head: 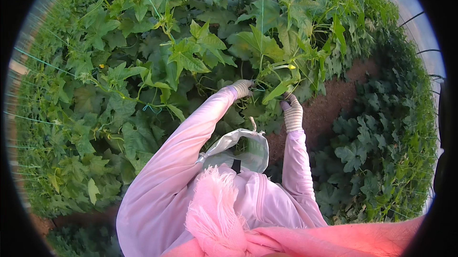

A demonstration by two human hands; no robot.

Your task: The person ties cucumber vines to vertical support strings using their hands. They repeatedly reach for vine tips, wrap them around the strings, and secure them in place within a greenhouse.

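My left hand (243,88), in a striped knit glove, reaches from the left into a climbing gourd vine. Its fingertips are partly lost among leaves, close to a thin green twine (262,24) that runs up through the plants. My right hand (294,112), gloved alike, is raised beside a bright green leaf (277,91), with its fingers bent towards the stems. Whether either hand grips anything is unclear. Just above the right hand sticks out a slender young fruit with a yellow flower tip (290,67). An open whitish bag (263,149) hangs in front of my body, below both hands.
Dense leaves (143,142) and more twine (43,63) fill the left side. A strip of brown soil (331,105) lies at right between two plant rows, with darker foliage (357,156) beyond. The pink fringed scarf (214,203) hangs over my chest.
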